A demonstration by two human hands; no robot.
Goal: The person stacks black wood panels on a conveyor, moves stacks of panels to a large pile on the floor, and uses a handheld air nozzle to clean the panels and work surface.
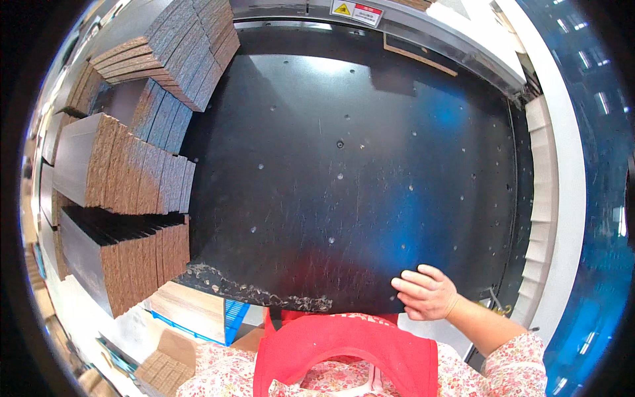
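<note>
My right hand (426, 293) rests at the near edge of a black work table (297, 192), its fingers stretched out and holding nothing. The forearm in a floral sleeve (516, 364) comes in from the lower right. My left hand is not in view. Along the table's left side stand stacks of particle boards with dark faces and raw brown edges. The nearest stack (142, 264) leans apart from the middle stack (126, 165), leaving a dark wedge-shaped gap. A larger stack (178, 49) lies farther back at the upper left.
A machine beam (450, 40) with a warning label (356, 11) crosses the far side, a thin brown strip (420, 54) before it. Pale flaps (539, 205) line the right side. The near left table edge (258, 291) is chipped. Below it stands a blue crate (235, 317).
</note>
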